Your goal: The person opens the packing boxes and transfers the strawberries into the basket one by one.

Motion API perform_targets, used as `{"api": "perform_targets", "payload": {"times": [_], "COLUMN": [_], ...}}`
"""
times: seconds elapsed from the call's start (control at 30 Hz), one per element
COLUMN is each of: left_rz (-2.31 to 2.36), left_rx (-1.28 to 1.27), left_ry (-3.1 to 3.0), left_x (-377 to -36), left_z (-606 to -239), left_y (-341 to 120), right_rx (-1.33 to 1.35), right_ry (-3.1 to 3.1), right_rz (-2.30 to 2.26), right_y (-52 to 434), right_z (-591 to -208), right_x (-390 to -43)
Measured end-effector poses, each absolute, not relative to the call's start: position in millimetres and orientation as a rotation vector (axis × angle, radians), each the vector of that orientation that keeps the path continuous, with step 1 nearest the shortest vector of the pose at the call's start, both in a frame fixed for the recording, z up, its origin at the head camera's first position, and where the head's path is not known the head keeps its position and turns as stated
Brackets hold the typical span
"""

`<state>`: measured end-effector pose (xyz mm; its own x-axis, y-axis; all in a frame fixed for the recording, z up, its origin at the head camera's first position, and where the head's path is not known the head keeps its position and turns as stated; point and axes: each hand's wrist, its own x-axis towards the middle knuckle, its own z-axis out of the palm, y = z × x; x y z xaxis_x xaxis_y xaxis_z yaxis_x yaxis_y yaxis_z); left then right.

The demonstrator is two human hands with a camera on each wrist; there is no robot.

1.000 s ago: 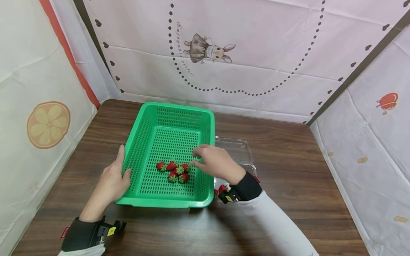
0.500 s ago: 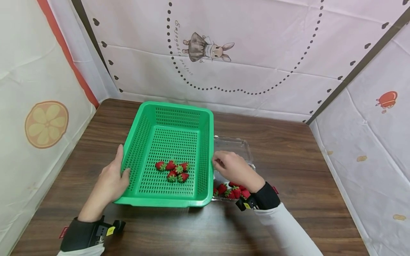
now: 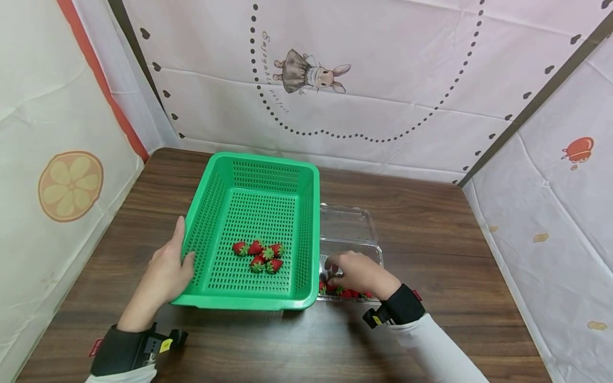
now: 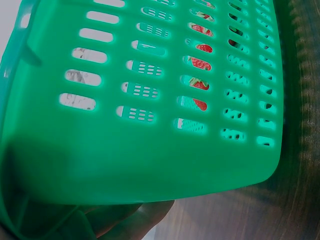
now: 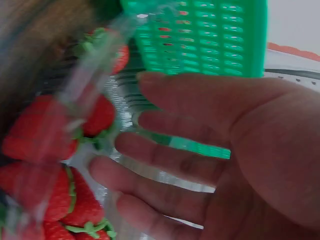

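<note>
My left hand (image 3: 166, 271) grips the left rim of a green perforated plastic basket (image 3: 234, 303); fingertips (image 4: 145, 217) show past the basket's edge in the left wrist view. Several red strawberries (image 3: 274, 265) with green leaves lie on the basket floor, towards its near side. To the right, my right hand (image 3: 361, 274) is down over a clear plastic box (image 3: 375, 252), its fingers spread and holding nothing. Strawberries (image 5: 37, 130) in the box lie just beyond those fingertips in the right wrist view. In the head view the hand partly hides them.
The box's clear lid (image 3: 347, 223) lies folded back behind it, beside the basket's right wall. Everything stands on a dark wooden table (image 3: 431, 239). Printed cloth (image 3: 383, 64) hangs along the back and both sides.
My right hand has moved from over the basket's right side back to the right and down into the clear box, its fingers opening out. My left hand and the basket stay put.
</note>
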<state>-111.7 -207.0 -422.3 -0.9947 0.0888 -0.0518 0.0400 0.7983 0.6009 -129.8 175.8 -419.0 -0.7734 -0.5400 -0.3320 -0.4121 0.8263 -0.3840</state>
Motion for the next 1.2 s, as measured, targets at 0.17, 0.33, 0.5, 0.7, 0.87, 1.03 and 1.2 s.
{"api": "perform_targets", "payload": {"times": [0.17, 0.33, 0.5, 0.7, 0.87, 1.03, 1.2], "left_rz": [0.967, 0.964, 0.965, 0.963, 0.968, 0.977, 0.965], "left_rx": [0.106, 0.102, 0.101, 0.105, 0.119, 0.116, 0.104], "left_ry": [2.905, 2.905, 2.910, 2.920, 2.927, 2.918, 2.920], "left_x": [-111.6, -111.8, -111.7, -111.5, -111.2, -110.9, -110.6], "left_z": [-422.4, -422.7, -422.8, -423.5, -424.5, -424.9, -425.4], "left_y": [-207.1, -207.2, -207.2, -207.3, -207.2, -206.5, -206.7], "right_rx": [-0.737, -0.826, -0.877, -0.877, -0.852, -0.848, -0.854], "right_ry": [2.542, 2.563, 2.616, 2.634, 2.687, 2.719, 2.761], "right_rz": [-0.401, -0.411, -0.375, -0.363, -0.368, -0.434, -0.525], "right_y": [175.6, 175.6, 174.3, 173.0, 175.6, 174.9, 169.8], "right_z": [-428.2, -438.0, -444.0, -439.2, -420.2, -395.1, -375.3], "right_x": [-127.8, -126.4, -126.2, -126.7, -129.7, -133.3, -136.2]}}
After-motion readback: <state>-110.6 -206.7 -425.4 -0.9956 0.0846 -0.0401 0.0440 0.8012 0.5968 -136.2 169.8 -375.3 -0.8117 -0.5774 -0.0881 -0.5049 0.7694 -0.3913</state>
